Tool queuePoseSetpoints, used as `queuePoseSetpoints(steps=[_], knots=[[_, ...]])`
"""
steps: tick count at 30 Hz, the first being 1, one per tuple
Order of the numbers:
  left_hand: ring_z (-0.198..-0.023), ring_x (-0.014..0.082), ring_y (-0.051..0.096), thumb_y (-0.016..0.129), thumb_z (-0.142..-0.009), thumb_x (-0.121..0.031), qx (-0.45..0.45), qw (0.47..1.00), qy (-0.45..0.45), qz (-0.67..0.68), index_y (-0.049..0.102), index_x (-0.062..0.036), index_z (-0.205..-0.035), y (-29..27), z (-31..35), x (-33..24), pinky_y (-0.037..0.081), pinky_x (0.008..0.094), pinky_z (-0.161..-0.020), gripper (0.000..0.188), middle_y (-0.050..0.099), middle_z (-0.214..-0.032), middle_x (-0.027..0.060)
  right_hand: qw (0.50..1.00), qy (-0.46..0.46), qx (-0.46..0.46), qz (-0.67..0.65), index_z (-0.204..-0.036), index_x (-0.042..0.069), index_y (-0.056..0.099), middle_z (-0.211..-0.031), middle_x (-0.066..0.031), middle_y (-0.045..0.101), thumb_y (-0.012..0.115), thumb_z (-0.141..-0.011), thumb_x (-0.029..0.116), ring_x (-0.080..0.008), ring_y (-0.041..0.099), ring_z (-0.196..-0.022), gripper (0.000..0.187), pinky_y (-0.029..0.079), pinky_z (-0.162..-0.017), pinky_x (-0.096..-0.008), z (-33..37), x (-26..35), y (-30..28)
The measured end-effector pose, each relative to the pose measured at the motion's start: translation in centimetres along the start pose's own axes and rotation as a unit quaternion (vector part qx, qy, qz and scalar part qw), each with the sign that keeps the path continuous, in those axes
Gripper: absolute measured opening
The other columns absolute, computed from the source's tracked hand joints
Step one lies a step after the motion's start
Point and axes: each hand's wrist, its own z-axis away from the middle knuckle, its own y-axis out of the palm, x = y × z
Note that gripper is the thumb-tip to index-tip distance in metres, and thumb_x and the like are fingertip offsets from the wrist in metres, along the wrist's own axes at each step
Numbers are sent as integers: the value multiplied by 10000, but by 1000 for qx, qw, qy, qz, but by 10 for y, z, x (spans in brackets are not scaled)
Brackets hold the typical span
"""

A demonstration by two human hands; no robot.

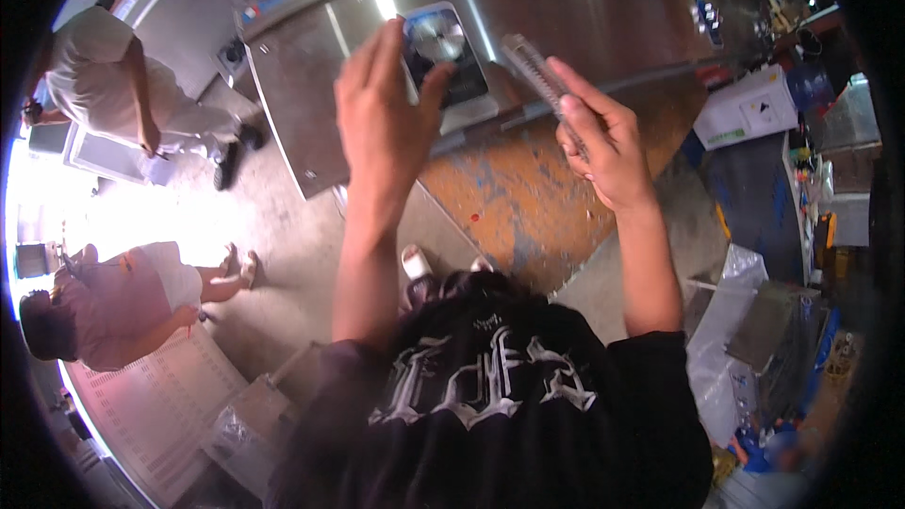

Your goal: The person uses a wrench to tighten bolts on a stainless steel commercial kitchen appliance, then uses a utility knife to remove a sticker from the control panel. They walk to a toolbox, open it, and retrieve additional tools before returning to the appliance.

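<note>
My left hand (382,123) is raised, its fingers apart and blurred by motion, with the thumb over a flat rectangular package (467,83). The package has a pale border, a dark lower part and a round silver disc on its face. It lies near the edge of the shiny metal table (302,85). I cannot tell whether the left hand touches it. In my right hand (608,146), a narrow clear strip with fine ridges (535,68) is gripped between thumb and fingers. Its upper end tilts to the left, over the table edge.
Two people, one standing (113,75) and one lower down (132,297), are at the left. A perforated pale panel (151,405) lies below them. A white box (749,111) and clear plastic wrapping (721,372) sit at the right. Worn orange-brown flooring (514,207) shows below the table.
</note>
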Motion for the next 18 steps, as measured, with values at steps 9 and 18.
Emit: queuePoseSetpoints(steps=[9, 18], knots=[[-993, 310, 637, 472, -1001, -644, 149, 470, -788, 369, 584, -21, -1308, 92, 393, 175, 539, 440, -895, 704, 624, -1134, 158, 910, 223, -259, -234, -1561, 93, 439, -685, 0, 504, 497, -1100, 233, -48, 389, -488, 485, 295, -418, -219, 157, -173, -46], [-837, 216, 676, 517, -1033, -291, 76, 544, -791, 271, 608, -45, -1206, 69, 532, 215, 541, 351, -740, 315, 693, -969, 81, 919, 299, -227, -117, -1529, 95, 431, -674, 2, 468, 466, -1104, 328, -75, 346, -437, 486, 301, -411, -240, 215, -251, -99]])
